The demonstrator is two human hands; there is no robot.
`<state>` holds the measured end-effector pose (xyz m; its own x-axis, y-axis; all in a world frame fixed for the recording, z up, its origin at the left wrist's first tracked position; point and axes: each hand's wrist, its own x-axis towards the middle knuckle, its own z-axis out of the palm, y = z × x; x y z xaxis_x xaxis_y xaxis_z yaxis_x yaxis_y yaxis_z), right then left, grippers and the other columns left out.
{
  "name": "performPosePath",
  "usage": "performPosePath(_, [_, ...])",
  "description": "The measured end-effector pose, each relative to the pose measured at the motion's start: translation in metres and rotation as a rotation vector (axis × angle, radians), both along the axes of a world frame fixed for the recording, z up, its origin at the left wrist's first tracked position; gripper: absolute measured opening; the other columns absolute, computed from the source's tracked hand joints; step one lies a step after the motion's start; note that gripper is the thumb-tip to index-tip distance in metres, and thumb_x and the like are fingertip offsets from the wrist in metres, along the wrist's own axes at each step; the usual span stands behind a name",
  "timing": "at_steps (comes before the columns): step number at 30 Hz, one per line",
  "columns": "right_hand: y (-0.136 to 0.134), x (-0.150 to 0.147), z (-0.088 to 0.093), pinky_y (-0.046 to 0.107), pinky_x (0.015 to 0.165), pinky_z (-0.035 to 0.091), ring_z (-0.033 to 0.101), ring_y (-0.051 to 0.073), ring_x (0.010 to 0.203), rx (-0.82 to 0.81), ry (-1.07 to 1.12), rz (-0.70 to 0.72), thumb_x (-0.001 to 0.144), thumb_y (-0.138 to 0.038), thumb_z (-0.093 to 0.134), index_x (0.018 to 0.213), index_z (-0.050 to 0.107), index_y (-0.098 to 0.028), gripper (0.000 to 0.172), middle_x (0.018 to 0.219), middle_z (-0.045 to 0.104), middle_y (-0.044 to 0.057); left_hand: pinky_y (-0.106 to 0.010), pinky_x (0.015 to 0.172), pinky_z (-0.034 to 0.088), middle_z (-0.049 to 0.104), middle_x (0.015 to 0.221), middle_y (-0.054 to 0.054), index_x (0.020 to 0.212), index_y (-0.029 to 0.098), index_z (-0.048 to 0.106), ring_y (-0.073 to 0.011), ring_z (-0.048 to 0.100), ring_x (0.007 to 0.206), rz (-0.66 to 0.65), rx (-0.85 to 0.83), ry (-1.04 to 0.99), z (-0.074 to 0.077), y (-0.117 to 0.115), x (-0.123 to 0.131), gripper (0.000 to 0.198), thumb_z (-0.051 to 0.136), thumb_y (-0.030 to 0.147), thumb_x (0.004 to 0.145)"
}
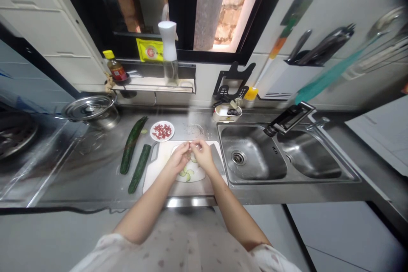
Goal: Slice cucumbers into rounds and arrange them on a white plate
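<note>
Both hands meet above a white plate on the white cutting board. My left hand is closed, thumb and fingertips pinched together. My right hand pinches too, its fingertips against those of the left. Whatever sits between the fingertips is too small to make out. Below them, pale green cucumber slices lie curved on the plate. Left of the board are a whole cucumber and a shorter cut cucumber. A small white dish behind the board carries chopped red pieces.
A double steel sink with a black faucet is on the right. At the back left stands a lidded pot. The wall shelf bears a sauce bottle and a spray bottle. Utensils hang at the right.
</note>
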<state>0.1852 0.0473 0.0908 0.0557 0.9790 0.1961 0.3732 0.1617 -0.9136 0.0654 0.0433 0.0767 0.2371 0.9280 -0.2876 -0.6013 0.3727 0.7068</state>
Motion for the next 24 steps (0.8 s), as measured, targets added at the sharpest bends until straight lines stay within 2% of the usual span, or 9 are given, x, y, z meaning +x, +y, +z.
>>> performPosePath(4, [0.002, 0.009, 0.001, 0.027, 0.073, 0.045, 0.059, 0.016, 0.077, 0.002, -0.032, 0.017, 0.081, -0.036, 0.053, 0.079, 0.062, -0.021, 0.018, 0.081, 0.067, 0.002, -0.019, 0.066, 0.047, 0.066, 0.092, -0.004, 0.091, 0.017, 0.064, -0.0118, 0.062, 0.08, -0.004, 0.0, 0.093, 0.005, -0.003, 0.0, 0.027, 0.073, 0.036, 0.074])
performPosePath(8, [0.005, 0.025, -0.002, 0.026, 0.072, 0.045, 0.058, 0.016, 0.076, -0.01, -0.085, 0.038, 0.08, -0.033, 0.051, 0.079, 0.062, -0.02, 0.017, 0.081, 0.067, 0.003, -0.016, 0.053, 0.038, 0.066, 0.085, -0.003, 0.092, 0.017, 0.066, -0.0092, 0.057, 0.067, 0.036, 0.007, 0.341, 0.005, -0.002, -0.001, 0.029, 0.074, 0.035, 0.07])
performPosePath(11, [0.007, 0.04, -0.011, 0.025, 0.068, 0.043, 0.058, 0.015, 0.071, -0.081, -0.162, 0.053, 0.08, -0.031, 0.05, 0.077, 0.062, -0.019, 0.017, 0.077, 0.066, 0.002, -0.018, 0.059, 0.041, 0.066, 0.082, -0.003, 0.087, 0.016, 0.066, -0.0107, 0.057, 0.069, 0.1, 0.081, 0.53, -0.005, 0.001, -0.001, 0.023, 0.072, 0.031, 0.069])
performPosePath(14, [0.007, 0.051, -0.023, 0.023, 0.061, 0.04, 0.056, 0.014, 0.065, -0.178, -0.29, 0.077, 0.08, -0.029, 0.052, 0.075, 0.062, -0.02, 0.015, 0.071, 0.065, 0.0, -0.022, 0.069, 0.044, 0.066, 0.08, -0.003, 0.082, 0.017, 0.065, -0.0129, 0.059, 0.074, 0.121, 0.171, 0.683, -0.02, 0.004, 0.001, 0.014, 0.067, 0.026, 0.071])
performPosePath(19, [0.002, 0.054, -0.038, 0.022, 0.054, 0.032, 0.054, 0.013, 0.059, -0.284, -0.524, 0.147, 0.079, -0.022, 0.055, 0.074, 0.063, -0.019, 0.011, 0.066, 0.065, 0.002, -0.027, 0.077, 0.045, 0.069, 0.08, -0.003, 0.082, 0.018, 0.066, -0.016, 0.062, 0.078, -0.035, 0.245, 1.047, -0.042, 0.004, 0.004, 0.008, 0.063, 0.02, 0.075])
performPosePath(24, [-0.001, 0.05, -0.041, 0.022, 0.054, 0.031, 0.056, 0.014, 0.063, -0.389, -0.684, 0.187, 0.082, -0.02, 0.053, 0.079, 0.066, -0.016, 0.014, 0.075, 0.069, 0.007, -0.027, 0.076, 0.044, 0.07, 0.085, -0.005, 0.089, 0.019, 0.069, -0.0181, 0.063, 0.082, -0.167, 0.276, 1.335, -0.048, 0.001, 0.007, 0.012, 0.062, 0.021, 0.079])
